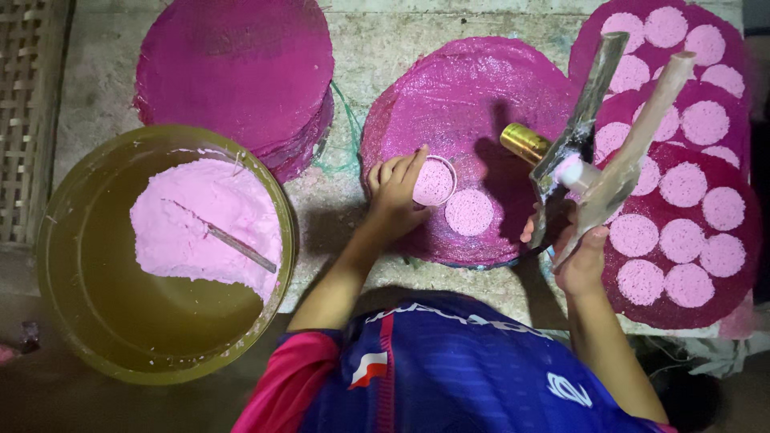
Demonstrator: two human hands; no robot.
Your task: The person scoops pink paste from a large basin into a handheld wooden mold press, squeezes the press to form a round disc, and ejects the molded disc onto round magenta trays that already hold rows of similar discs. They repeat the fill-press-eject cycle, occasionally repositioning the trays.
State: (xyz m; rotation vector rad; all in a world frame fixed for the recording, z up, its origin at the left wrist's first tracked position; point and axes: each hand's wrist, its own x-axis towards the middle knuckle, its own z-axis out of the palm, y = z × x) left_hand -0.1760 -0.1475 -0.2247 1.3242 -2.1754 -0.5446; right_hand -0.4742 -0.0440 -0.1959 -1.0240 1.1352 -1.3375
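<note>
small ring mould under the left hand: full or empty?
Full. The ring mould by the left hand is packed with pink paste level to its rim, resting on the magenta mesh disc.

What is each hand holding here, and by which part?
Left hand grips the small round mould by its rim; right hand holds the press tool by its two handles' lower ends.
</note>
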